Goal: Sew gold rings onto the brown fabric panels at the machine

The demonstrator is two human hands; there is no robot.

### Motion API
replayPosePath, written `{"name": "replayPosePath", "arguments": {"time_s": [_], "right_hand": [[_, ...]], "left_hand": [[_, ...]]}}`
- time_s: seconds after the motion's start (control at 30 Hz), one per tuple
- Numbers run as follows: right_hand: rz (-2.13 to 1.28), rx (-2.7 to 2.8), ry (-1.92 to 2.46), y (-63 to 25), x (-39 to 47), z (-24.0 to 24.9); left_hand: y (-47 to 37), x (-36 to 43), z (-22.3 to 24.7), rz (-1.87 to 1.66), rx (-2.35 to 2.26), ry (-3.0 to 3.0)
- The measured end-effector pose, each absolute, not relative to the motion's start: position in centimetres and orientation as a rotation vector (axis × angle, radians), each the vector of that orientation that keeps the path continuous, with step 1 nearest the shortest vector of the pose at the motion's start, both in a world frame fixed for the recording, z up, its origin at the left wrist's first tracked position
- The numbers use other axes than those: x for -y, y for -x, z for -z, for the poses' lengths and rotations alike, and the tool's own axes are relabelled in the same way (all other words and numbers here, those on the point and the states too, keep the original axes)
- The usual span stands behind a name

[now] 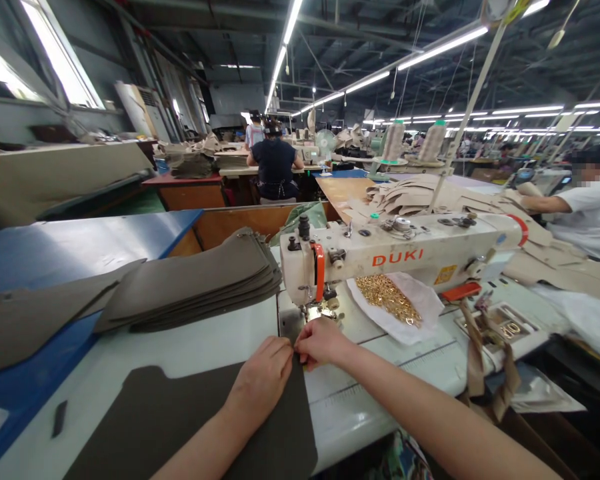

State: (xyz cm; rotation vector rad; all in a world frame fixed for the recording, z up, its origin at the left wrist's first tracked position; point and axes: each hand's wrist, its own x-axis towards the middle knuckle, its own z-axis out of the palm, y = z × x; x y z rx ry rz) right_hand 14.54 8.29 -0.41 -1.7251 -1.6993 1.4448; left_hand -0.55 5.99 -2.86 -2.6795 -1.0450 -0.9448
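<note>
A large dark grey-brown fabric piece lies on the pale table in front of the white sewing machine. Its upper right edge reaches toward the needle area. My left hand rests on that edge with its fingers closed on the fabric. Right beside it, fingertips almost touching, my right hand is pinched just in front of the presser foot. What it pinches is too small and hidden to name. Behind the needle area, gold metal rings lie on a white sheet.
Stacked dark fabric pieces sit at the left, beside a blue table. A parts tray and tan straps are at the right. Beige pieces lie behind the machine. One person sits ahead; another's arm is at the right edge.
</note>
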Motion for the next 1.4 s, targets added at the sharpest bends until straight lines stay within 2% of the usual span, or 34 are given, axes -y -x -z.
{"name": "replayPosePath", "arguments": {"time_s": [0.27, 0.47, 0.7, 1.0, 1.4], "right_hand": [[-0.820, 1.995, 1.585, -17.1, -4.7, 0.8], [-0.234, 2.666, 0.977, -20.6, 0.6, 1.4], [-0.120, 2.716, 0.948, -19.7, 0.8, 0.7], [-0.057, 2.510, 0.891, -17.0, -1.7, 3.7], [-0.094, 2.482, 0.873, -17.1, -1.6, 3.9]], "left_hand": [[0.6, -6.2, 2.9, 0.903, 1.056, 2.711], [0.8, -6.3, 3.0, 0.919, 1.026, 2.719], [0.9, -6.4, 3.1, 0.903, 1.020, 2.718], [1.1, -6.3, 3.2, 0.815, 0.961, 2.712], [1.0, -6.3, 3.7, 0.755, 0.969, 2.751]]}}
